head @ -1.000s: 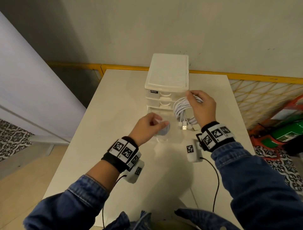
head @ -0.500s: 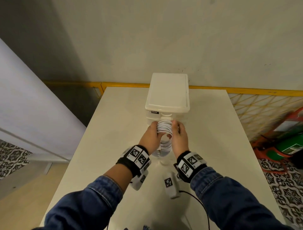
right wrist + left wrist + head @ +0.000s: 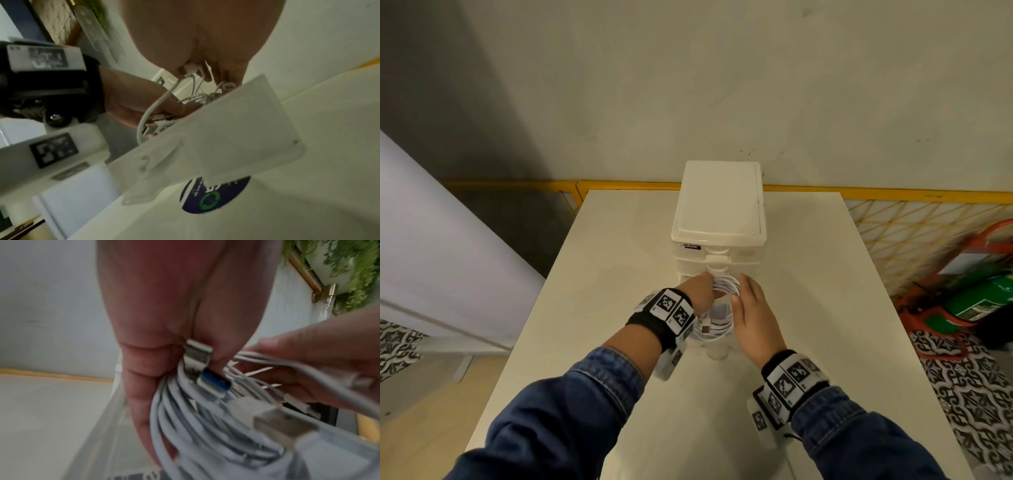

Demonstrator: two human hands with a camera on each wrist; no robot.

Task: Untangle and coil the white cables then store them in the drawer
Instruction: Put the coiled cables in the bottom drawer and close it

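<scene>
A white drawer unit [image 3: 719, 219] stands at the back middle of the white table [image 3: 619, 260]. Its clear bottom drawer [image 3: 717, 353] [image 3: 226, 129] is pulled out toward me. The coil of white cables [image 3: 714, 330] [image 3: 205, 426] [image 3: 156, 104] sits low in that drawer between my hands. My left hand [image 3: 698, 291] [image 3: 164, 321] curls its fingers round the coil's left side, with USB plugs [image 3: 197, 358] by the thumb. Thumb and fingers of my right hand [image 3: 753, 315] [image 3: 205, 32] hold the coil's right side and a white connector [image 3: 191, 68].
A yellow wire fence [image 3: 914, 233] runs behind the table and down its right side. Green and red objects [image 3: 976, 294] lie on the patterned floor at the right. A white panel [image 3: 441, 260] stands to the left. The wall is close behind the unit.
A second ago my left hand was at the drawer front and my right held the coil off to the right. Both hands now hold the coil, lowered into the open drawer.
</scene>
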